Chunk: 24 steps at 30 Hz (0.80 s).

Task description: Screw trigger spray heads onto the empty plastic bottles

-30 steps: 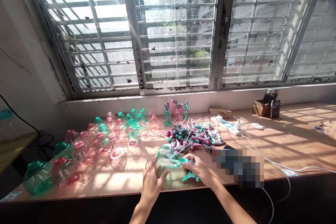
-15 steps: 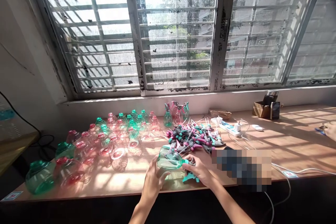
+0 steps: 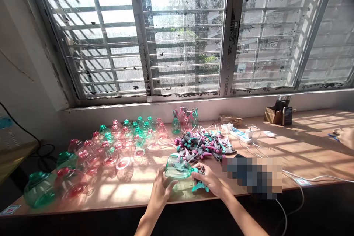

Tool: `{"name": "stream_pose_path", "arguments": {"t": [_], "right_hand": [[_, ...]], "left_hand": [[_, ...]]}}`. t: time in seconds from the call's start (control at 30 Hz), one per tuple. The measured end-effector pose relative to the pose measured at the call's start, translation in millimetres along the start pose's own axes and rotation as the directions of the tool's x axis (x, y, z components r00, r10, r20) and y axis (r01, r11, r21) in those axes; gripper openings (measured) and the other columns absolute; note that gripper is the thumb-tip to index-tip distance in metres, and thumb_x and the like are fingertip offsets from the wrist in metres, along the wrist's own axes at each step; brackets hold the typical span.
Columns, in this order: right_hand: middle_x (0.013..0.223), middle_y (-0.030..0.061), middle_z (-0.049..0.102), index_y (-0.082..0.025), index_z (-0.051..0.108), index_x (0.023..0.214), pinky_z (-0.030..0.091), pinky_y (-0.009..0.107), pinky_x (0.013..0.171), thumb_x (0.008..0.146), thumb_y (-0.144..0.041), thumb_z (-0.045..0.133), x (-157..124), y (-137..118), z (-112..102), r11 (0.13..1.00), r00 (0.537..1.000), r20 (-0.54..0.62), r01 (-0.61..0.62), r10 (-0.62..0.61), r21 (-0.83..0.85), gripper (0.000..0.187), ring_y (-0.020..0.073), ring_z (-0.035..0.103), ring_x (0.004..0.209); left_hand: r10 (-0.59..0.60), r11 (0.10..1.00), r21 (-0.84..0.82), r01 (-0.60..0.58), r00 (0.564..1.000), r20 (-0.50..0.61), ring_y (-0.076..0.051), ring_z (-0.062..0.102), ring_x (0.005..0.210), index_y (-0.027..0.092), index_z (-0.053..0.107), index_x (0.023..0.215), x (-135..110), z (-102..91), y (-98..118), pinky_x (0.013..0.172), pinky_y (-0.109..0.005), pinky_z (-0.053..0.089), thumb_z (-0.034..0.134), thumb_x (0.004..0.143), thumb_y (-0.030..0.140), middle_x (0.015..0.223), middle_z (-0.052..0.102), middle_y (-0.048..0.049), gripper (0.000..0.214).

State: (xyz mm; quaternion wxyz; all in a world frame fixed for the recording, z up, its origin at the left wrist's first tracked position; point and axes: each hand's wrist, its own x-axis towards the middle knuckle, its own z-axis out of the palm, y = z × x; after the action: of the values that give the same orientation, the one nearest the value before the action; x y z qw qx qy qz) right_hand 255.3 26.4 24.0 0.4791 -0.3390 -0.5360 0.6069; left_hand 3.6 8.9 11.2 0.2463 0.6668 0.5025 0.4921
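Note:
A clear green plastic bottle lies on its side near the front edge of the wooden table. My left hand is wrapped round its body. My right hand is closed on the teal and grey spray trigger head at the bottle's neck. Just behind lies a heap of pink, teal and grey spray heads.
Several empty pink and green bottles crowd the left of the table. Three assembled spray bottles stand by the window sill. A white power strip, cables and a small cardboard box sit further right. Another person's hand shows at the right edge.
Both hands stay on the bottle and the spray head with only slight shifts; the camera has tilted a little.

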Motion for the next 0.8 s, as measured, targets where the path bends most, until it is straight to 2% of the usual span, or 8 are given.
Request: {"name": "stream_pose_path", "arguments": {"t": [0.13,0.23,0.37,0.53,0.7,0.8], "right_hand": [[0.075,-0.0038,0.071,-0.025,0.061,0.092,0.059,0.033,0.061,0.073,-0.055,0.09,0.8,0.8,0.8,1.0,1.0,0.007,0.0,0.0,0.009,0.045,0.0181,0.067,0.061],[0.075,-0.0036,0.07,-0.025,0.061,0.091,0.059,0.033,0.061,0.075,-0.056,0.088,2.0,2.2,0.6,1.0,1.0,0.002,0.007,-0.007,0.017,0.044,0.0179,0.066,0.061],[0.074,-0.0032,0.069,-0.025,0.061,0.09,0.059,0.035,0.065,0.077,-0.058,0.086,1.2,1.2,0.4,1.0,1.0,0.0,0.015,-0.015,0.017,0.043,0.0193,0.067,0.064],[0.072,-0.0047,0.068,-0.025,0.061,0.092,0.056,0.033,0.063,0.071,-0.061,0.089,0.8,1.8,0.5,1.0,1.0,0.002,0.012,-0.012,0.003,0.05,0.0192,0.067,0.061],[0.073,-0.0048,0.07,-0.025,0.06,0.09,0.056,0.032,0.062,0.072,-0.058,0.09,2.6,2.9,0.6,1.0,1.0,-0.014,0.013,-0.013,-0.001,0.048,0.0179,0.068,0.06],[0.075,-0.0034,0.072,-0.024,0.06,0.089,0.057,0.032,0.064,0.076,-0.058,0.086,2.5,2.2,0.5,1.0,1.0,-0.02,0.018,-0.018,0.007,0.045,0.0178,0.069,0.062]], "left_hand": [[-0.024,0.997,-0.067,0.029,0.997,0.073,-0.034,0.072,0.121,0.024,0.055,0.135,0.5,-3.4,3.0,0.102,-0.048,0.059,0.064,0.096,0.044,0.127,0.075,-0.0123,0.045],[-0.033,0.994,-0.103,0.044,0.994,0.104,-0.032,0.07,0.126,0.024,0.054,0.135,1.4,-3.7,3.7,0.105,-0.044,0.057,0.06,0.098,0.043,0.137,0.071,-0.0132,0.042],[-0.062,0.993,-0.094,0.07,0.994,0.089,-0.034,0.068,0.129,0.025,0.053,0.138,2.2,-2.6,3.1,0.102,-0.045,0.058,0.06,0.095,0.042,0.146,0.063,-0.0136,0.046],[-0.076,0.994,-0.073,0.082,0.994,0.074,-0.038,0.067,0.128,0.024,0.057,0.133,1.5,-4.5,11.9,0.109,-0.052,0.052,0.075,0.087,0.044,0.134,0.073,-0.0133,0.053],[-0.065,0.99,-0.116,0.076,0.993,0.097,-0.035,0.071,0.124,0.025,0.055,0.132,1.0,-5.0,16.9,0.103,-0.046,0.058,0.068,0.093,0.045,0.132,0.074,-0.0129,0.046],[-0.064,0.994,-0.09,0.069,0.996,0.065,-0.036,0.068,0.127,0.027,0.052,0.135,0.1,-3.0,12.9,0.103,-0.049,0.057,0.066,0.091,0.04,0.141,0.067,-0.0137,0.048]]}}
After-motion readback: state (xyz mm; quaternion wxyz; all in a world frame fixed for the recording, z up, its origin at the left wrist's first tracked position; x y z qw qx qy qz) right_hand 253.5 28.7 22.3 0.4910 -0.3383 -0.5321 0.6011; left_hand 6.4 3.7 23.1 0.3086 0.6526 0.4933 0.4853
